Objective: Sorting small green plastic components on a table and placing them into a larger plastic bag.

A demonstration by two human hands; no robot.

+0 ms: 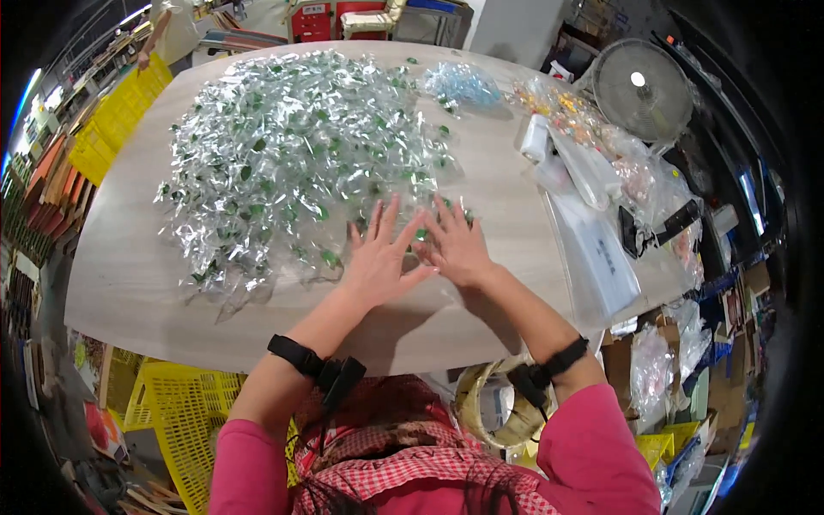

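A light wood-grain table [129,275] with rounded corners is seen. Its far and middle part is covered by a wide heap of small clear packets with green pieces [292,146]. A smaller bluish clear bag [463,83] lies at the far edge. Along the right side, clear bags with orange-yellow contents [562,107], white packets [584,172] and a flat clear bag [601,257] are laid.

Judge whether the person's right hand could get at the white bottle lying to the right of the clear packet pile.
Probably yes. The right hand lies flat at the pile's near edge, and bare tabletop lies between it and the white bottle, with nothing in the way.
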